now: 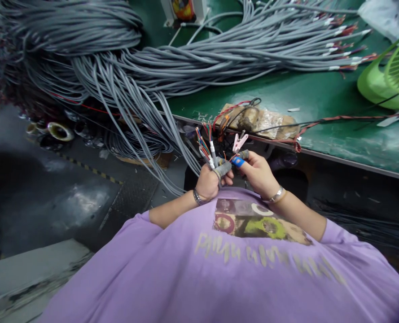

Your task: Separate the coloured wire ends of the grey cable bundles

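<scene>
My left hand [210, 181] is closed around several grey cables [214, 157] with white-banded ends, and their coloured wires [204, 146] fan out above the fist. A grey finger covering is on its thumb. My right hand [258, 172] is just beside it, its thumb and forefinger pinched on a thin orange-red wire [233, 157]. That thumb has a blue wrap [238, 161], and the forefinger has a grey covering. A pink clothespin-like clip [240, 142] stands just above the right fingertips, at the bench edge.
Long bundles of grey cable [199, 67] lie across the green bench [337, 143] and hang over its front edge at left. A taped wooden block [263, 121] with red and black leads sits at the edge. A green plastic fan [388, 76] stands right. Tape rolls [60, 131] are below left.
</scene>
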Available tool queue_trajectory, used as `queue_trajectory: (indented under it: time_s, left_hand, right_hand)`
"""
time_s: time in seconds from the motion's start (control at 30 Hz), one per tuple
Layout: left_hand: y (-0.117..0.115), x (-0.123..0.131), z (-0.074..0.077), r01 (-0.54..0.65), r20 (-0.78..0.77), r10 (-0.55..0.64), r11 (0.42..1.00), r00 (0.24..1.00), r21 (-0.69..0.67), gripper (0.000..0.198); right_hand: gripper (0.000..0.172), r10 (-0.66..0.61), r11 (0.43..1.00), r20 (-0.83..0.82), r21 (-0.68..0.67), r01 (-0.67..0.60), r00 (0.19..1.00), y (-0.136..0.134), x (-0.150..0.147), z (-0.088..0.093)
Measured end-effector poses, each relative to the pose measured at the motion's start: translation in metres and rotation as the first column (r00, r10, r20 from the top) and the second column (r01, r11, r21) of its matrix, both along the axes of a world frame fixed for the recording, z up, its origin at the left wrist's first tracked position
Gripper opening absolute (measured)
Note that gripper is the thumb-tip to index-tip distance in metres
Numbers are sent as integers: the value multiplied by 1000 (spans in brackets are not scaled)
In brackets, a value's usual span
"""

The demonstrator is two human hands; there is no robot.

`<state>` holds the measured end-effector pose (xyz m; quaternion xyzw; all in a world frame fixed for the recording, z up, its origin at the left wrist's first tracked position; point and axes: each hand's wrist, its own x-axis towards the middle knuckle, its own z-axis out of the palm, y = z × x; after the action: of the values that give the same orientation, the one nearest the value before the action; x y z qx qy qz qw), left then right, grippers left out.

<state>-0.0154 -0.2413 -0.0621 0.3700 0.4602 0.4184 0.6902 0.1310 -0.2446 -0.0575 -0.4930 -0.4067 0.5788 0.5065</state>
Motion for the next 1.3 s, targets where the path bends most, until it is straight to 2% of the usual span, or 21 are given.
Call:
queue_trajectory:
  time_s: [0.4, 0.6, 0.83, 1.03, 1.17, 1.3]
  left_hand:
    - [1, 1, 2, -79, 41, 81, 996, 996, -42, 38]
    - [-2, -1, -3, -39, -53, 36, 998, 998, -44, 41]
    - [-5, -1, -1, 7, -110, -8, 1000, 994, -15, 43]
    - [-7, -3, -1, 69, -89, -69, 998, 994, -9, 39]
    - [-6, -3, 0, 21, -64, -22, 1000, 998, -17, 40]
    - [-6, -2, -1, -18, -30, 17, 999, 999, -31, 37]
  right_hand:
    - [36, -18, 1000, -34, -16, 18, 999, -2, 3, -4]
    - [37, -14, 1000, -23, -10, 14, 1000, -1, 1, -3]
    - [35, -7, 1000, -87, -28, 4, 996, 0, -4, -3]
    - [34, 110, 994, -83, 2, -111, 990, 0, -1, 2]
    - [38, 36, 999, -33, 24, -35, 999, 0, -3, 2]
    - [42, -7, 1000, -72, -22, 6, 997, -3, -9, 1]
